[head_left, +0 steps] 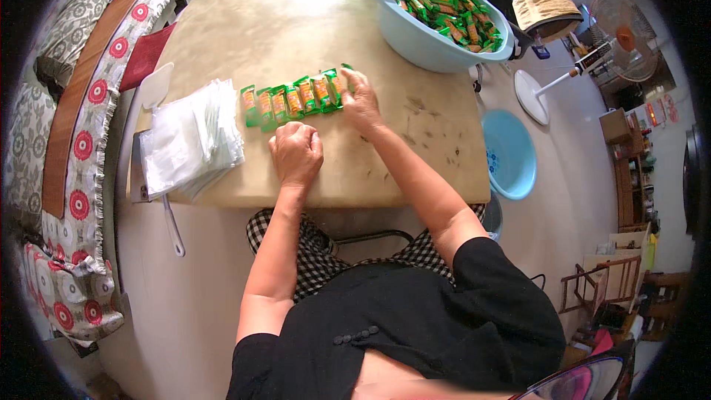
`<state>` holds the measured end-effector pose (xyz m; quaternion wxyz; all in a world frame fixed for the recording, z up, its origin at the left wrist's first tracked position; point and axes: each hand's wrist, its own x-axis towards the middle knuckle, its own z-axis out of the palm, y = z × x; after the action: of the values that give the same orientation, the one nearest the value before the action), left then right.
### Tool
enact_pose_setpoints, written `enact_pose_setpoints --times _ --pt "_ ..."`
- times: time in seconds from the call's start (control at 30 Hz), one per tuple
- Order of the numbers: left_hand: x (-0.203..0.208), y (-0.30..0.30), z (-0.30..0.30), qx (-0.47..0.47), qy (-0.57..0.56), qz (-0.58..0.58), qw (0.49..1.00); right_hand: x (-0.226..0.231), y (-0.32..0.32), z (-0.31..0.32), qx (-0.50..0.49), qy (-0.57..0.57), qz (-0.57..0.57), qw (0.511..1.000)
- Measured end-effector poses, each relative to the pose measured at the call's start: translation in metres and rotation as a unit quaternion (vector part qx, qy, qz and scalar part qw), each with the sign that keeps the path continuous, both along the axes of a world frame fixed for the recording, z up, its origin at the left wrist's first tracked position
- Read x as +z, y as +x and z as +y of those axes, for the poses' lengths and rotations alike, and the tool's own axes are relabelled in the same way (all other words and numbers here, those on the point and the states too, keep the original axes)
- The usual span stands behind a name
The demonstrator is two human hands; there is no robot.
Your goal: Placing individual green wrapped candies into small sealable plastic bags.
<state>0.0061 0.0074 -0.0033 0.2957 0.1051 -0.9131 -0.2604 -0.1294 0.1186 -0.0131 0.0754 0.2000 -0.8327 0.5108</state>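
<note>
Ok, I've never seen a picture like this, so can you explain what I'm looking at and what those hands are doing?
There's no machine here, just a person's two bare hands. The single picture comes from a wide fisheye camera on their head, looking down, so straight edges bend near the rim.

On the table is a row of green-wrapped packets. To its left lies a pile of clear plastic bags; at the far right stands a light-blue basin full of similar packets.

The left hand is curled just below the row. The right hand is at the row's right end. Whether either grips anything is hard to tell.
</note>
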Motion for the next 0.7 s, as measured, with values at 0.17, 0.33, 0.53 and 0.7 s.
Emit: enact_pose_setpoints --times 0.17,0.33,0.53,0.7 --pt "0.002 0.002 -0.002 -0.002 -0.001 -0.028 1.0 -0.006 -0.007 0.013 -0.015 0.202 0.031 0.979" --pt "0.0 -0.002 0.001 -0.001 -0.01 0.008 1.0 -0.006 0.001 0.016 0.041 0.257 0.034 0.965" --pt "-0.005 0.004 -0.003 0.009 -0.011 0.047 0.999 0.003 0.058 0.03 0.021 0.151 0.118 0.981" --pt "0.012 0.023 -0.008 -0.047 -0.022 0.115 0.992 -0.008 0.104 0.064 0.049 0.191 0.115 0.974"
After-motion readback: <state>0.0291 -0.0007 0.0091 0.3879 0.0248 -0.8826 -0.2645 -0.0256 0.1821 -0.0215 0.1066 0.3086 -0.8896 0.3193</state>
